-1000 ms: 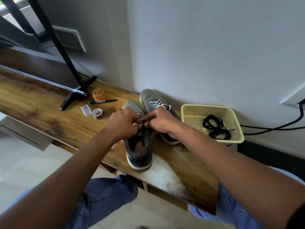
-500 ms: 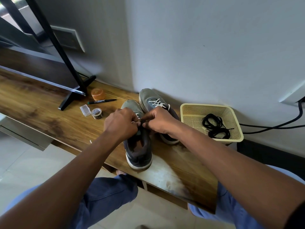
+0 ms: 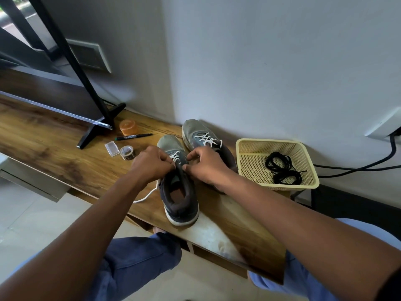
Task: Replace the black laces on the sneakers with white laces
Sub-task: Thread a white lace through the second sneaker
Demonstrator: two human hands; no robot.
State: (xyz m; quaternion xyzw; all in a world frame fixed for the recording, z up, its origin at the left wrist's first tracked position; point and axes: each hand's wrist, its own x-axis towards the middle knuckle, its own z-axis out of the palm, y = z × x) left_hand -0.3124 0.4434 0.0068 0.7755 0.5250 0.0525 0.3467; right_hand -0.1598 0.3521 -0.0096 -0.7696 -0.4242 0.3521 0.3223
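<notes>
While both hands pinch white cord lace (image 3: 176,157) ends, left hand (image 3: 152,165) at nine o'clock, right hand (image 3: 206,165) at three, grey mesh sneaker (image 3: 179,187) points twelve o'clock.

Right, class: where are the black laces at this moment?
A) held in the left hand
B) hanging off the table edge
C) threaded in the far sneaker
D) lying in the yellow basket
D: the black laces lie coiled in the yellow basket, right of both sneakers.
</notes>
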